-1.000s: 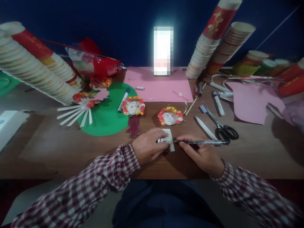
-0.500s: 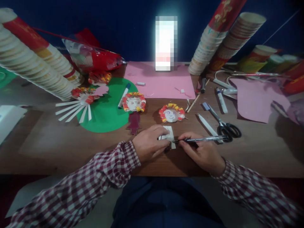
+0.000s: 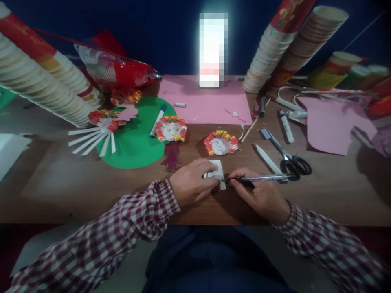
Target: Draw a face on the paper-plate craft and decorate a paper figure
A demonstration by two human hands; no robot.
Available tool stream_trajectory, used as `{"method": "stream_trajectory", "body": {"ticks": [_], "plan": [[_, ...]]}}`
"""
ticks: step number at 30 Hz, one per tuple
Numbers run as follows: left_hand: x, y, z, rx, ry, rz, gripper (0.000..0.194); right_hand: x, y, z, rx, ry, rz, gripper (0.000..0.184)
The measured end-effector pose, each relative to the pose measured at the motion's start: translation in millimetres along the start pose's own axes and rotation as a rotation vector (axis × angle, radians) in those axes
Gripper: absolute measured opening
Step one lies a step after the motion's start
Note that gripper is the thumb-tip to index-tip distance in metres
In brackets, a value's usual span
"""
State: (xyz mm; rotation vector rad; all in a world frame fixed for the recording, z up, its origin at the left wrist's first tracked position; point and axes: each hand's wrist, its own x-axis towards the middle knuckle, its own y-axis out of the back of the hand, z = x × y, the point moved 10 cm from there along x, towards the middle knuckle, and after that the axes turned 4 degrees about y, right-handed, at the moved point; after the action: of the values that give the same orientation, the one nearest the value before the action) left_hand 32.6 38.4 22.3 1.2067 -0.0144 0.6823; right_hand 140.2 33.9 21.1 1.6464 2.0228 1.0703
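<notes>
A small piece of white paper (image 3: 218, 165) lies on the wooden table near its front edge. My left hand (image 3: 193, 182) rests over the paper's left side, its fingers bent and closed on it, with part of the paper hidden underneath. From the right, my right hand (image 3: 263, 196) grips a black pen with a clear barrel (image 3: 262, 178), and the pen's tip meets the paper. Just beyond lies a paper-cup face (image 3: 220, 146) with a red and yellow fringe and a drawn smile. A similar cup face (image 3: 171, 131) sits left of it, above a dark maroon cutout (image 3: 171, 156).
Black-handled scissors (image 3: 295, 167), a white marker (image 3: 286, 127) and a white pen-like stick (image 3: 267, 158) lie right. Behind are pink paper (image 3: 207, 110) and a glowing, pixelated screen (image 3: 210, 53). Stacked cups (image 3: 39, 77) lean over green paper (image 3: 134, 150) at left; more cups (image 3: 262, 57) stand right.
The view has shifted slightly, so most objects sit a little higher in the picture. Both hands hold nearly the same pose, with the pen still at the paper.
</notes>
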Motion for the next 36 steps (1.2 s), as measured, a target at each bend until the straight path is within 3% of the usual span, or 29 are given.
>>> {"method": "stream_trajectory", "body": {"ticks": [36], "plan": [[-0.9, -0.8, 0.8, 0.001, -0.026, -0.019, 0.014, -0.8, 0.5, -0.8, 0.048, 0.002, -0.003, 0.008]]}}
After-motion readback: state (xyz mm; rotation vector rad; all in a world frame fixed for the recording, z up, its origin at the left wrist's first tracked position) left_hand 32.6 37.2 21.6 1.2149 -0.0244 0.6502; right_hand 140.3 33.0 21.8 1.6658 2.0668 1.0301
